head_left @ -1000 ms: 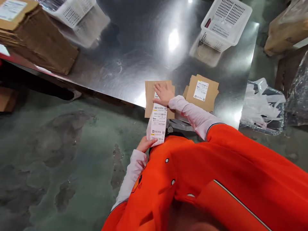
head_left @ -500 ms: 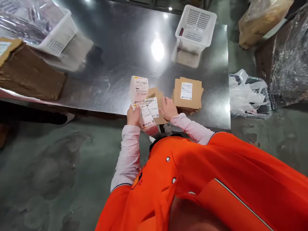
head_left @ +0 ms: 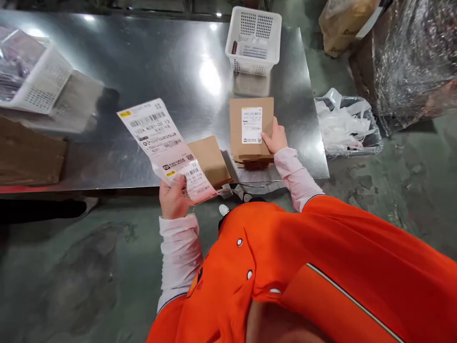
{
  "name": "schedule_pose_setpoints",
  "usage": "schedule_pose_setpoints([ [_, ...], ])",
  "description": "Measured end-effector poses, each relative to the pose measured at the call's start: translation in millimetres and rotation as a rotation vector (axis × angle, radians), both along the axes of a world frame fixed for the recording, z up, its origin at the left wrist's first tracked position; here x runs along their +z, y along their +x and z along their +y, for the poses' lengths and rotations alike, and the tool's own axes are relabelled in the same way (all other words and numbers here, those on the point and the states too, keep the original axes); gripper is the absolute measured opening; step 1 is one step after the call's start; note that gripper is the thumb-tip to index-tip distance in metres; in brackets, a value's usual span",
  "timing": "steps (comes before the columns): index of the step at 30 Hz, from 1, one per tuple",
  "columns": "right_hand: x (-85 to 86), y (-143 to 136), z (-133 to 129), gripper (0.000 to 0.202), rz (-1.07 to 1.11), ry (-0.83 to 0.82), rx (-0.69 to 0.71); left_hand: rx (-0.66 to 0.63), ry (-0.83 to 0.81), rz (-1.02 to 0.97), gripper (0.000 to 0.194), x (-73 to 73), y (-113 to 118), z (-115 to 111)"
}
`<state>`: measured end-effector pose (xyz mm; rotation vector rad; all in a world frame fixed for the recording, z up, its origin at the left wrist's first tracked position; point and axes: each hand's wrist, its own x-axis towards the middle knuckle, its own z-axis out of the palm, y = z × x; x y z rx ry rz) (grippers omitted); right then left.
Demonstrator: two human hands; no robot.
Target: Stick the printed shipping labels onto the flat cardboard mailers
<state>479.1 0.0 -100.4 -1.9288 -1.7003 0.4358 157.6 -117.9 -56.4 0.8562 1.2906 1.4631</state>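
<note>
My left hand (head_left: pixel 174 196) is closed on a strip of printed shipping labels (head_left: pixel 157 131), thumb on top, and the strip fans out over the table's front edge. Beneath and to the right of the strip lies a small stack of plain brown cardboard mailers (head_left: pixel 211 159), partly covered by it. My right hand (head_left: pixel 275 137) grips the right edge of a cardboard mailer (head_left: pixel 235 128) with a white label (head_left: pixel 252 125) on it, thumb on top beside the label. That mailer rests on or just over a pile of others; its underside is hidden.
The metal table (head_left: pixel 160 62) carries a white perforated basket (head_left: pixel 254 62) at the back and another basket (head_left: pixel 46 83) of plastic-wrapped items at left. A cardboard box (head_left: pixel 30 155) stands front left. White bags (head_left: pixel 342 126) and wrapped goods (head_left: pixel 410 66) lie beyond the right edge.
My right hand has moved from the plain mailers to the right-hand pile with a labelled mailer. My left hand has drawn the label strip left, and the strip now spreads open. The view has shifted right.
</note>
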Motion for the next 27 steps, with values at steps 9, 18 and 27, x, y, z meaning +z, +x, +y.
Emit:
schedule_pose_setpoints([
  [9, -11.6, -123.5, -106.0, 0.074, 0.946, -0.425, 0.736, -0.222, -0.252, 0.018, 0.061, -43.2, 22.4, -37.9],
  [18, 19.0, -129.3, -82.8, 0.029, 0.42, -0.271, 0.702, 0.236, -0.179, 0.065, 0.042, -67.4, 45.8, -39.2],
  [27, -5.8, -174.9, 5.0, 0.013, 0.237, -0.205, 0.67, 0.027, -0.407, -0.234, 0.062, -90.1, 49.6, -46.9],
])
